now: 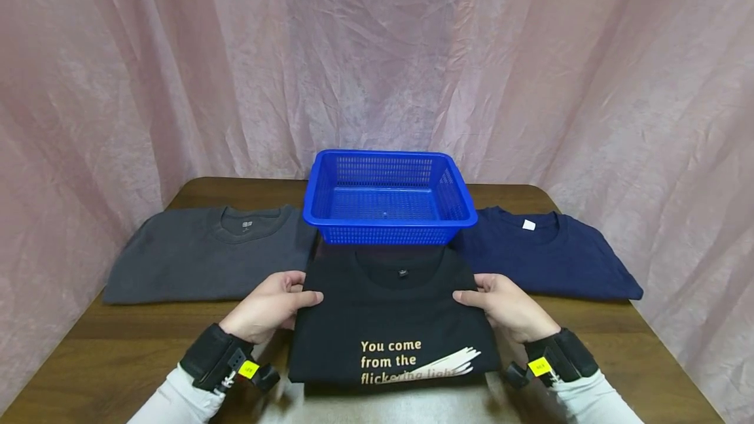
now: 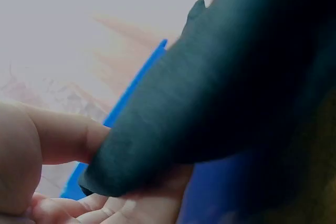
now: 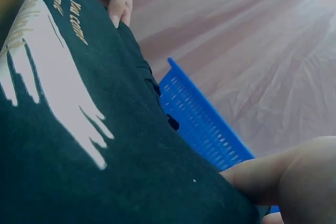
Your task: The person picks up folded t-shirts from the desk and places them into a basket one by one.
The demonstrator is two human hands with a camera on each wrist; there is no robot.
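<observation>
The black T-shirt [image 1: 391, 319] is matt, soft cloth with smooth gold and white print. The blue basket [image 1: 389, 196] is glossy perforated plastic. The table [image 1: 118, 339] is dark wood with a slight sheen. The pink curtain [image 1: 377, 51] is crinkled fabric.

A black shirt [image 1: 389, 319] with gold lettering, grey shirt [image 1: 206, 254], navy shirt [image 1: 548, 257], blue basket [image 1: 453, 198], pink curtain [image 1: 377, 51].
</observation>
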